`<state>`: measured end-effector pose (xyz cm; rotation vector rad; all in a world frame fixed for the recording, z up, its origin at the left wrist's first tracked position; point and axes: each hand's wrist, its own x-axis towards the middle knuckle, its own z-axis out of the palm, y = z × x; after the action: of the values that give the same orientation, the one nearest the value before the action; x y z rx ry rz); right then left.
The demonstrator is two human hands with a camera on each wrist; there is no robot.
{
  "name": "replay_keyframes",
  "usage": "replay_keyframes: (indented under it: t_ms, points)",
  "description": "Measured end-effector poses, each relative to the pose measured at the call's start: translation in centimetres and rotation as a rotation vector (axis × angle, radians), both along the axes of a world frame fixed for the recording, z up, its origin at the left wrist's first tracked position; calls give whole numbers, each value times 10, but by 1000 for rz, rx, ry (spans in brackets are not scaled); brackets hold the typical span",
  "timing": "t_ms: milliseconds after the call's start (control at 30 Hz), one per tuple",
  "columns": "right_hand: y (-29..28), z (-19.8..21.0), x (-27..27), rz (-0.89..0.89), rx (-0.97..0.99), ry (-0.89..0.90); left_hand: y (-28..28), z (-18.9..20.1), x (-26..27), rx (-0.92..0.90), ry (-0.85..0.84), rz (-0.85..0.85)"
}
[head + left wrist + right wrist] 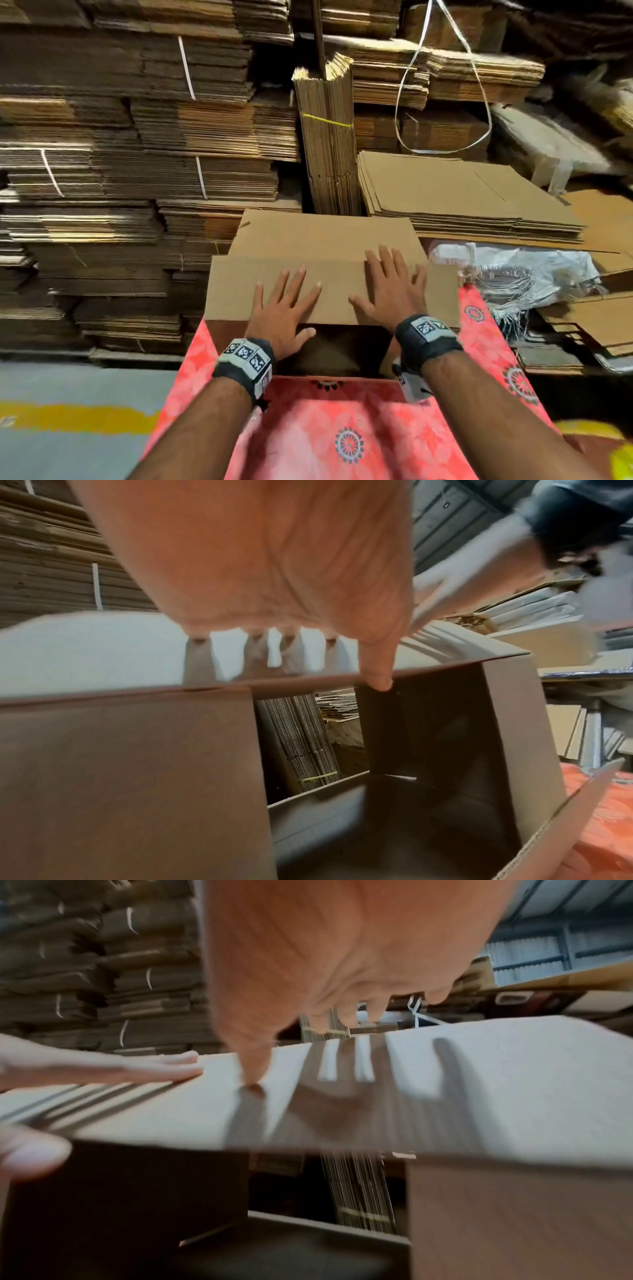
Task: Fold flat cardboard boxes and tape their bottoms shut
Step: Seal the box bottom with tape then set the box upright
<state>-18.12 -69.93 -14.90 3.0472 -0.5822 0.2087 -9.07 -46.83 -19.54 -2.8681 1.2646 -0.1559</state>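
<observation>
A brown cardboard box stands on a red patterned cloth in front of me, its inside dark and hollow. Both my hands lie flat on its wide near flap, fingers spread and straight. My left hand presses the flap's middle, its thumb hanging over the flap's near edge. My right hand presses further right, reaching the seam with the far flap. A side flap is folded in under the pressed flap. No tape is in view.
Tall stacks of flat cardboard, bound with white straps, wall off the left and back. An upright bundle stands right behind the box. A low pile of flat boxes and crumpled plastic sacking lie to the right. Grey floor at lower left.
</observation>
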Motion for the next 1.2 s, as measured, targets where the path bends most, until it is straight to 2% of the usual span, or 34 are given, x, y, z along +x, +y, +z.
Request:
replay_keyframes:
  t_ms: [133,233,333,533,767,867,933,1067,1200]
  points:
    - [-16,-40,-27,28,97,141,-7,3,19,149,197,-21]
    - [-37,-61,-49,-50,78,128,-11,-4,26,161,289,-21]
    - [-53,-68,-64,-182,98,36,-13,-13,27,128,273,-18]
    - [-42,-79,-88,-233,161,-100,-15,-21,34,82,283,-25]
    - [-66,-83,-165,-187,318,-130,-17,-22,38,66,299,-3]
    - [-91,-87,-202,-146,375,-69,-17,-24,36,46,266,5]
    - [-105,-87,-219,-190,362,-26,-17,-26,35,43,237,5]
    - [-115,-67,-221,-209,382,42,-15,-27,30,14,225,19]
    - [-92,-39,-170,12,367,26,-20,-25,22,-21,206,34]
